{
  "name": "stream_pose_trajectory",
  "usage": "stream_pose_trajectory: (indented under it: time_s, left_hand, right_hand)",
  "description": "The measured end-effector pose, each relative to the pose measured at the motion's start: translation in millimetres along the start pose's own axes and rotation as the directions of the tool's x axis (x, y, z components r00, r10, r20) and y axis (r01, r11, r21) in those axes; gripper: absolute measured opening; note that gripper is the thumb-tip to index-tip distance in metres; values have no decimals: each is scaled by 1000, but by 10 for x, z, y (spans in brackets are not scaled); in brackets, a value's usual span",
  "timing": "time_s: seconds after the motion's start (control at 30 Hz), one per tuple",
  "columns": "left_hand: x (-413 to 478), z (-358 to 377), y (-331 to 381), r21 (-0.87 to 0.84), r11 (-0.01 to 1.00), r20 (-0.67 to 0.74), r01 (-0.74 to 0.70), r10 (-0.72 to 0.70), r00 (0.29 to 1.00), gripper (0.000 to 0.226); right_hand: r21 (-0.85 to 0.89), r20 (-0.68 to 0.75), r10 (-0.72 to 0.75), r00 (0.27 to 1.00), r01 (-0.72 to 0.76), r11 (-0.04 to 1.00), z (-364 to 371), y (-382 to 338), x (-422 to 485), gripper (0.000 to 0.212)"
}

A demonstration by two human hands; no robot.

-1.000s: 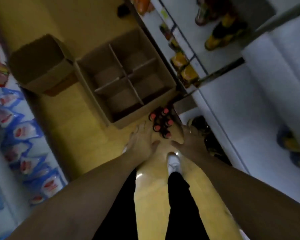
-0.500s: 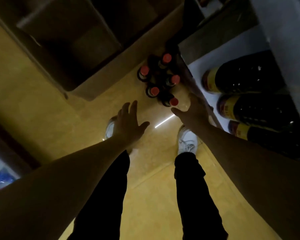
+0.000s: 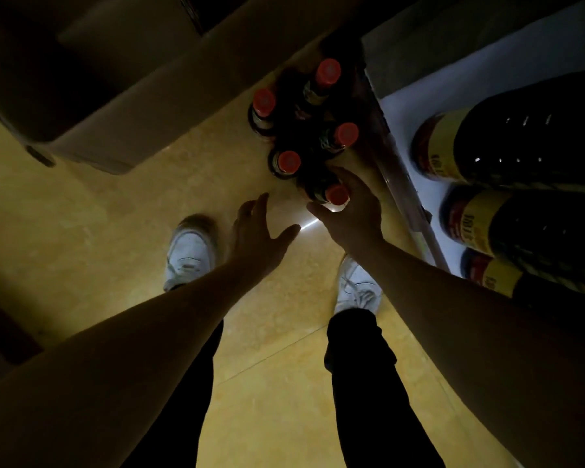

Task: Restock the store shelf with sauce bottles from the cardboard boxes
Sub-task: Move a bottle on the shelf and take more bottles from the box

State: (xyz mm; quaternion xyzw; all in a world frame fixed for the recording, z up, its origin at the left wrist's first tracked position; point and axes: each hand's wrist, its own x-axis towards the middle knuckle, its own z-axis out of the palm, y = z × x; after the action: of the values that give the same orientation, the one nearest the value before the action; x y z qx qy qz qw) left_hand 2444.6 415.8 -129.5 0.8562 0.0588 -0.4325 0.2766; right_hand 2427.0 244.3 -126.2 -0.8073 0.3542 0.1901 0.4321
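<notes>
Several dark sauce bottles with red caps (image 3: 288, 162) stand in a cluster on the yellow floor, between the cardboard box (image 3: 142, 106) and the shelf base. My right hand (image 3: 350, 211) reaches around the nearest bottle (image 3: 335, 194), with thumb and fingers spread on either side of its neck and not closed on it. My left hand (image 3: 257, 231) hovers open over the floor, just left of that bottle and apart from it.
The white bottom shelf (image 3: 406, 106) at right holds large dark bottles with yellow labels (image 3: 507, 143) lying on their sides. My two white shoes (image 3: 190, 251) stand on the floor below the hands. The scene is dim.
The view has dropped closer to the floor. Both hands have moved forward toward the bottle cluster, and my right hand now brackets the nearest bottle.
</notes>
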Motion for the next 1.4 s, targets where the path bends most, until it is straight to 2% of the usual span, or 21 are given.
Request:
stream_pose_trajectory:
  time_s: [0.1, 0.17, 0.47, 0.63, 0.73, 0.87, 1.0, 1.03, 1.13, 1.27, 1.33, 1.4]
  left_hand:
    - [20, 37, -17, -100, 991, -21, 84, -86, 996, 81]
    - [37, 37, -50, -149, 981, -18, 123, -127, 992, 78]
    - [67, -60, -77, -124, 987, 31, 106, -103, 994, 76]
    - [-8, -125, -43, -273, 947, 50, 171, -164, 985, 59]
    - [-108, -219, -39, -300, 936, 64, 184, -173, 983, 56]
    - [-349, -502, 208, -212, 955, 93, 205, -189, 977, 51]
    - [-604, -963, 598, -105, 983, 53, 148, -144, 988, 51]
    - [-697, -1095, 727, -144, 979, 53, 144, -138, 989, 50]
    - [-1061, -1497, 1057, -409, 903, 28, 132, -132, 991, 50]
    - [-1553, -2129, 1524, -555, 831, 2, 31, -36, 999, 41]
    - [-1844, -2515, 1807, -630, 776, -1, 13, -18, 1000, 28]
    - [-2116, -2907, 2073, -686, 727, -16, 1, -16, 1000, 38]
  right_hand:
    - [43, -5, 5, 1000, -5, 999, 39, -4, 35, 73]
    - [86, -42, -14, 999, 18, 996, 68, 0, 53, 64]
    - [102, -127, -5, 992, 18, 995, 140, -62, 29, 45]
    - [87, -113, 22, 993, -12, 996, 86, -98, -61, 48]
    - [85, -94, 26, 995, -18, 996, -10, -179, -179, 46]
    - [128, -120, 43, 992, -28, 991, -236, -403, -460, 37]
    - [134, -142, 13, 990, 7, 991, -463, -786, -825, 39]
    - [130, -148, -1, 989, 21, 991, -530, -915, -918, 40]
    - [141, -210, -68, 975, 100, 985, -802, -1420, -1262, 34]
    - [192, -198, -90, 976, 129, 973, -1233, -2206, -1734, 26]
    - [191, -166, -115, 979, 146, 970, -1467, -2634, -1886, 34]
    - [160, -135, -166, 977, 187, 969, -1731, -3120, -2031, 40]
